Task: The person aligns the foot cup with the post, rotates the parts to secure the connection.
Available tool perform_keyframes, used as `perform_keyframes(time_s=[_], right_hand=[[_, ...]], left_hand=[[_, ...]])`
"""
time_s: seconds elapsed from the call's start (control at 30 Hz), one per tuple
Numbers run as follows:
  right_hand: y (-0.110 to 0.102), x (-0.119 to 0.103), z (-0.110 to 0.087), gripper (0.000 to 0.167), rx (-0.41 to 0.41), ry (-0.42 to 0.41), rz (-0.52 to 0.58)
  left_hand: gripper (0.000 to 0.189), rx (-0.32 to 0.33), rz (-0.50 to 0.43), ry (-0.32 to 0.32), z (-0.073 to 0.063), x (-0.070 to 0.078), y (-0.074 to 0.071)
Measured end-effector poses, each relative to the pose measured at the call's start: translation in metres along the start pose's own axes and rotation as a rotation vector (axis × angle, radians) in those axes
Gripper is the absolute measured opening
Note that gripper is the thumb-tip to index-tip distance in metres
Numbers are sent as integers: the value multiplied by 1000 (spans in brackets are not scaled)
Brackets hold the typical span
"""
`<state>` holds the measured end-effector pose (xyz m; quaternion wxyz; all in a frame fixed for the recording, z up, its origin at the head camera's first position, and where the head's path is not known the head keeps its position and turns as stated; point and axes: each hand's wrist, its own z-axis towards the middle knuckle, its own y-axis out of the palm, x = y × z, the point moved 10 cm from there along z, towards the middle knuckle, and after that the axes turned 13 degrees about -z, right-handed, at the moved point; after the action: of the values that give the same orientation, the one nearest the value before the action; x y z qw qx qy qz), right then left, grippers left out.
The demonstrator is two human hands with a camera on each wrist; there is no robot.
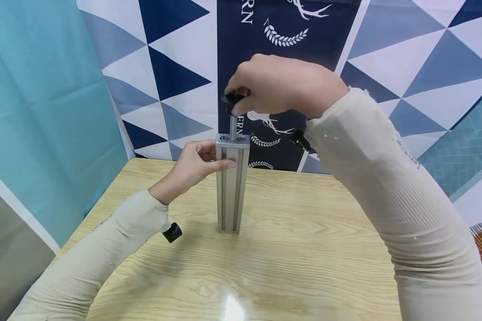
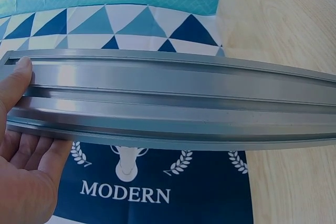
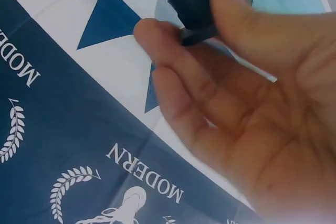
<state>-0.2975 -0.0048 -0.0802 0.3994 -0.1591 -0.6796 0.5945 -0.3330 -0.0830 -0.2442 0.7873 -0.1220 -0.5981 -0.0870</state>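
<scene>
An aluminium profile (image 1: 232, 191) with long grooves stands upright on the table. Near its top, my left hand (image 1: 197, 167) grips it, thumb across the front groove; the left wrist view shows the fingers behind its lower edge in that picture. An end plate (image 1: 233, 141) with two socket screws caps the profile. Rising from the middle of this plate is the metal stud of a levelling foot (image 3: 194, 3). My right hand (image 1: 281, 82) pinches the foot's black base from above, between thumb and fingers. The fingers cover part of that base in the head view.
The wooden table (image 1: 305, 249) extends around the profile's foot. Directly behind hangs a patterned blue and white cloth (image 1: 176, 58), with a teal curtain (image 1: 36, 89) on the left. Small black wrist cameras (image 1: 172, 232) are worn at both sleeves.
</scene>
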Motion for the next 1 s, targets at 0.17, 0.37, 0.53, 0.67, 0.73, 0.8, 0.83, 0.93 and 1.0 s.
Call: perform_keyframes(time_s=[0.17,0.37,0.53,0.67,0.73,0.8,0.83,0.93,1.0], right_hand=[[1,11,7,61,93,192,-33],[12,21,5,64,120,322,48],[9,20,-1,70,130,339,45],[9,17,-4,71,62,295,57],[12,12,-4,61,-5,202,78],[13,5,-5,52,-57,78,95],[13,1,-6,56,-76,14,108],[12,-7,-7,59,-79,-132,120],[9,-9,-7,57,-38,-173,122]], left_hand=[[41,1,3,7,-1,1,-2],[39,0,15,-7,0,-1,-2],[39,6,16,-7,0,-2,-3],[39,9,17,3,0,-1,-4],[38,6,19,10,0,-1,-4],[38,5,23,18,-1,0,-5],[37,5,24,20,-1,0,-5],[38,9,25,22,-1,1,-5],[39,9,17,21,-1,1,-4]])
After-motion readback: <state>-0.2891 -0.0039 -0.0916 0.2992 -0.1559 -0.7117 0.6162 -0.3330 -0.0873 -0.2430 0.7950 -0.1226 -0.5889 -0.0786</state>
